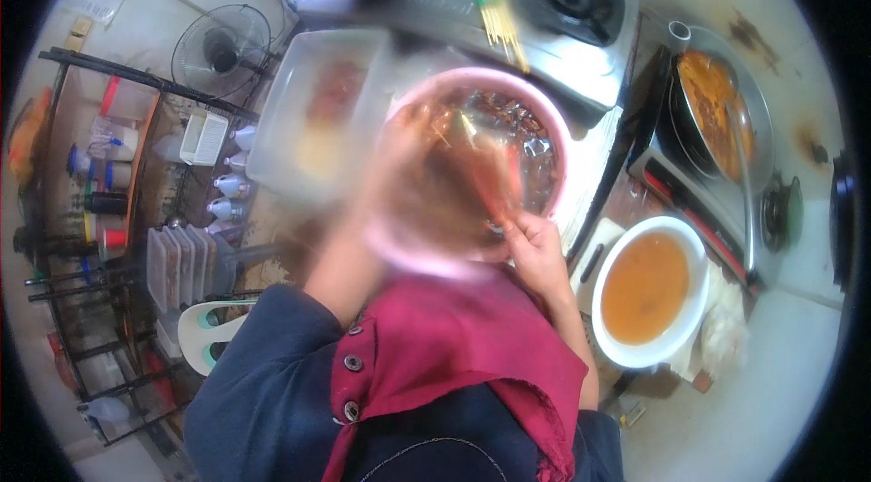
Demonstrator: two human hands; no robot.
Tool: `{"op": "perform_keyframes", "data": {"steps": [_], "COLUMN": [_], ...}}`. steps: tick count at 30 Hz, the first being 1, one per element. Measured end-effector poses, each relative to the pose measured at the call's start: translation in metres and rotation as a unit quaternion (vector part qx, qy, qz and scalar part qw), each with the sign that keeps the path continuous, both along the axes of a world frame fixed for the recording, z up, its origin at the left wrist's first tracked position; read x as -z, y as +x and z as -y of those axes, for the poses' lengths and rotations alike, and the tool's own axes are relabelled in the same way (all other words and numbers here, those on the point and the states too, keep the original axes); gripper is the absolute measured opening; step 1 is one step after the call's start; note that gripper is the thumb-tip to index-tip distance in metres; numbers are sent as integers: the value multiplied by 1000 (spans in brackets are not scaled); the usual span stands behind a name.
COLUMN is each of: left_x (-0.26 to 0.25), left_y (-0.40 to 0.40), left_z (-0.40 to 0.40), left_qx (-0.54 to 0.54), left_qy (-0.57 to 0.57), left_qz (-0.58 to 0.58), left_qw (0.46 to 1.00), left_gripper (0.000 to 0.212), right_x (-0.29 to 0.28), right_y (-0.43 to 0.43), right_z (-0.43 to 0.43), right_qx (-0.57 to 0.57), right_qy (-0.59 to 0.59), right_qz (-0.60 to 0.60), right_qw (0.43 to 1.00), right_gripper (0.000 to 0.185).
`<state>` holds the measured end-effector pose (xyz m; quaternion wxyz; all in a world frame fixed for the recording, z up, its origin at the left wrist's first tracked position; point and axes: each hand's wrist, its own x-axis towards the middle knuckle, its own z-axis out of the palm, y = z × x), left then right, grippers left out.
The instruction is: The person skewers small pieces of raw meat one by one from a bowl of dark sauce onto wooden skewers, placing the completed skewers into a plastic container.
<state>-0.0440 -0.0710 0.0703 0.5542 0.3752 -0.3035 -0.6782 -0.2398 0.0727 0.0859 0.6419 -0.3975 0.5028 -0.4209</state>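
Note:
A round pink basin (559, 162) stands before me, holding dark, glossy pieces that look like filled plastic packets. My right hand (534, 244), at the basin's near right rim, grips the gathered end of a clear plastic bag (493, 172) with reddish-brown contents. Over the basin's left side is my left hand (415, 125), blurred, its fingers at the dark contents; whether it holds anything cannot be told. Left of the basin, a translucent plastic tub (272, 142) contains a reddish mass and a yellowish one, both blurred. Thin wooden skewers (503, 33) with a green wrapper lie beyond the basin.
A gas stove (456, 13) stands beyond the basin. At right are a pan of orange-brown food (714, 108) with a ladle, and a white bowl of orange-brown liquid (646, 288). A fan (221, 50), a black rack (146, 81) and a stool (194, 332) are at left.

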Motion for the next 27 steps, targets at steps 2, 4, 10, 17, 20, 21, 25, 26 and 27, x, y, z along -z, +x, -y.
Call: {"op": "perform_keyframes", "data": {"steps": [2, 4, 10, 17, 20, 21, 25, 26, 27], "left_x": [6, 7, 18, 20, 22, 22, 14, 15, 15], "left_y": [0, -1, 1, 1, 5, 6, 3, 4, 5], "left_z": [4, 4, 11, 10, 12, 12, 9, 10, 10], "left_qx": [-9, -10, -69, -51, -44, -38, -22, -19, -16], "left_qy": [7, 27, 79, 50, 64, 79, 66, 61, 57], "left_qz": [4, -3, 60, 30, 24, 20, 6, 14, 21], "left_qw": [1000, 1000, 993, 997, 997, 996, 998, 998, 998], "left_gripper": [17, 16, 20, 20, 20, 20, 22, 23, 24], "right_x": [-1, 1, 5, 4, 3, 3, 7, 7, 5], "right_y": [4, 3, 4, 0, -3, -2, 1, 2, 4], "right_z": [1, 1, 1, 0, 2, 2, 1, 1, 2], "right_qx": [14, 24, 32, -4, -33, -33, 3, 14, 13], "right_qy": [22, 26, 20, 8, 6, 6, 32, 38, 38], "right_qz": [2, -7, -13, -46, -55, -55, -30, -15, -15], "right_qw": [1000, 999, 999, 999, 998, 998, 999, 999, 999], "right_gripper": [21, 21, 20, 22, 23, 23, 22, 21, 21]}}
